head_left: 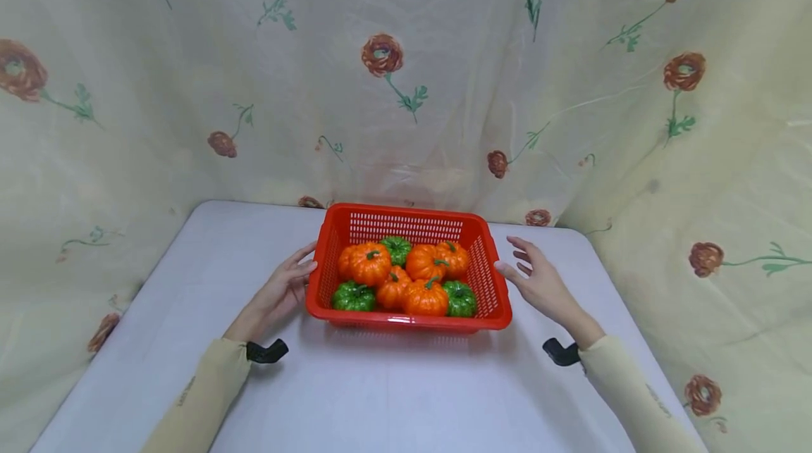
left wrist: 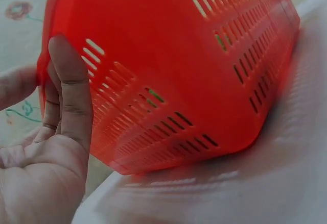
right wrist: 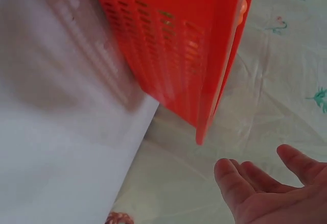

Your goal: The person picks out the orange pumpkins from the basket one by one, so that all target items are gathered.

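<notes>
A red plastic basket with slotted walls stands on the white table, holding several orange pumpkins and several green ones. At its left side my left hand grips the rim, thumb at the edge and fingers against the outer wall; the left wrist view shows those fingers up close. Off the right rim, my right hand is held apart from the basket with fingers spread. A gap separates its fingertips from the basket wall in the right wrist view.
The white table extends around the basket on all sides. Behind and beside it hangs a pale curtain printed with flowers. Dark straps with black mounts sit on both wrists.
</notes>
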The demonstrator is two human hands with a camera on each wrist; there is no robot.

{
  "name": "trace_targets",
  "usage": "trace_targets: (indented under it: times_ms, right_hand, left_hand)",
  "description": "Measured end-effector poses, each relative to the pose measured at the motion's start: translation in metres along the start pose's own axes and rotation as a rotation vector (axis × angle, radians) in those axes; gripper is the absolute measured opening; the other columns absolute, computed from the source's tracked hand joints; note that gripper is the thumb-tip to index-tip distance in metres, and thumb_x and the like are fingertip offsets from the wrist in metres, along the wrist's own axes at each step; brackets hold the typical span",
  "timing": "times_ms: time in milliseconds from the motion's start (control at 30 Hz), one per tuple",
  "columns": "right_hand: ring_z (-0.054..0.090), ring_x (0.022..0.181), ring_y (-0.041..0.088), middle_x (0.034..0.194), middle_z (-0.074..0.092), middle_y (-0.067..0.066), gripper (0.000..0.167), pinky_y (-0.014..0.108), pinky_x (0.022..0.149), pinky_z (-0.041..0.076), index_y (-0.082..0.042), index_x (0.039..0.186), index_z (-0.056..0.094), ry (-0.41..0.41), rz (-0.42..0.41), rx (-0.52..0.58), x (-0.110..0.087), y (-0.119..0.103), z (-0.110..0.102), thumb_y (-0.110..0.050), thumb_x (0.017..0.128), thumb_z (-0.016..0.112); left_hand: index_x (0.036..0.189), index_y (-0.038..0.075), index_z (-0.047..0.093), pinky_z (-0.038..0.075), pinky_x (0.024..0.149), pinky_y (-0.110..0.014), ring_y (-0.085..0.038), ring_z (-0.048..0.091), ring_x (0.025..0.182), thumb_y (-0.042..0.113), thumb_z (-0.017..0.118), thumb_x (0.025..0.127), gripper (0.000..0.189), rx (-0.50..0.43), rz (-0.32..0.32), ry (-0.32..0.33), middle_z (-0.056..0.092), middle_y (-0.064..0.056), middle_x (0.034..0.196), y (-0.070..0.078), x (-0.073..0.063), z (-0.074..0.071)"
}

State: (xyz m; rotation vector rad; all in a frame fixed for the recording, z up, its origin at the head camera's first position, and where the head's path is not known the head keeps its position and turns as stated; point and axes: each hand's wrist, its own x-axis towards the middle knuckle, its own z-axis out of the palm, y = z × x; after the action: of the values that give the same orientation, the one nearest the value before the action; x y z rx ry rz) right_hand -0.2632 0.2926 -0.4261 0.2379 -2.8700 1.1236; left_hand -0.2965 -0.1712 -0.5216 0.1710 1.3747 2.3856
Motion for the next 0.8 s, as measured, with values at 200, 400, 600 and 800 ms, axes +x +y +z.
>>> trace_targets:
  times_ms: [200, 400, 600, 800]
  right_hand:
    - [0.040, 0.135, 0.039, 0.151, 0.036, 0.017, 0.079, 0.055, 0.109, 0.041, -0.011, 0.150, 0.029, -0.049, -0.018, 0.081, 0.008, -0.014, 0.010, -0.048, 0.089, 0.064]
    - [0.041, 0.135, 0.037, 0.150, 0.038, 0.016, 0.083, 0.055, 0.110, 0.041, -0.014, 0.149, 0.030, -0.118, -0.025, 0.101, 0.015, -0.032, 0.015, -0.051, 0.086, 0.067]
    - [0.040, 0.137, 0.035, 0.150, 0.040, 0.012, 0.086, 0.053, 0.112, 0.040, -0.016, 0.149, 0.032, -0.163, -0.039, 0.102, 0.023, -0.049, 0.019, -0.054, 0.081, 0.070]
    - [0.039, 0.138, 0.034, 0.150, 0.039, 0.012, 0.090, 0.053, 0.113, 0.039, -0.014, 0.148, 0.033, -0.188, -0.033, 0.114, 0.032, -0.059, 0.025, -0.055, 0.078, 0.073]
  left_hand:
    - [0.154, 0.016, 0.020, 0.058, 0.090, -0.026, -0.011, 0.064, 0.103, 0.005, 0.046, 0.101, 0.060, -0.060, 0.038, -0.020, 0.054, -0.008, 0.133, 0.000, -0.001, -0.002]
    - [0.154, 0.022, 0.024, 0.056, 0.093, -0.026, -0.017, 0.060, 0.118, 0.009, 0.050, 0.100, 0.061, -0.030, 0.020, -0.009, 0.034, -0.015, 0.152, -0.001, 0.002, -0.001]
    - [0.153, 0.026, 0.026, 0.054, 0.095, -0.028, -0.020, 0.057, 0.124, 0.014, 0.053, 0.099, 0.062, -0.023, 0.001, 0.020, 0.038, -0.011, 0.150, -0.001, 0.000, -0.001]
    - [0.153, 0.021, 0.025, 0.054, 0.094, -0.029, -0.015, 0.064, 0.110, 0.015, 0.054, 0.099, 0.062, -0.043, -0.006, 0.030, 0.046, -0.010, 0.136, -0.002, 0.000, 0.000]
